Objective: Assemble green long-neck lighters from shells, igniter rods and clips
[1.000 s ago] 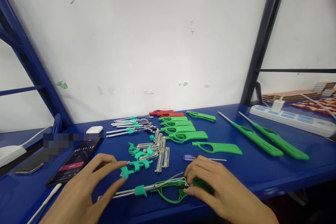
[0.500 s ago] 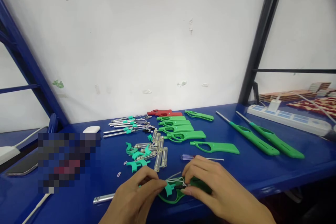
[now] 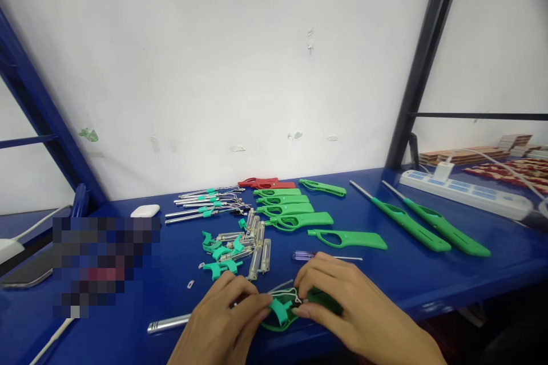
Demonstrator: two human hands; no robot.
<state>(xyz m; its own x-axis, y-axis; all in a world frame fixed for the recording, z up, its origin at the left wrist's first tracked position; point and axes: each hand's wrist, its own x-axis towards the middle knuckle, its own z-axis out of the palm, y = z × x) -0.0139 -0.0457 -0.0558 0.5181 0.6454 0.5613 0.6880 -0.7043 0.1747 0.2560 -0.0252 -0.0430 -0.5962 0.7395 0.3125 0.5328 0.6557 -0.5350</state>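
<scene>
At the near edge of the blue bench lies a green lighter shell (image 3: pixel 317 298) with a metal tube (image 3: pixel 168 323) sticking out to the left. My right hand (image 3: pixel 342 302) presses down on the shell, fingers curled over its handle and white wires. My left hand (image 3: pixel 226 319) pinches a small teal trigger piece (image 3: pixel 279 309) and holds it against the shell's trigger opening. Both hands meet over the part.
Behind my hands lie several teal triggers (image 3: pixel 220 248), clear tubes (image 3: pixel 259 248), metal tube assemblies (image 3: pixel 205 205), green shell halves (image 3: pixel 295 211), a red shell (image 3: pixel 265 183) and a small screwdriver (image 3: pixel 317 256). Two finished green lighters (image 3: pixel 423 222) and a power strip (image 3: pixel 466 194) lie right; a white earbud case (image 3: pixel 144 210) left.
My left hand carried the teal trigger piece from the left over to the shell and now presses it into place. My right hand stayed on the shell.
</scene>
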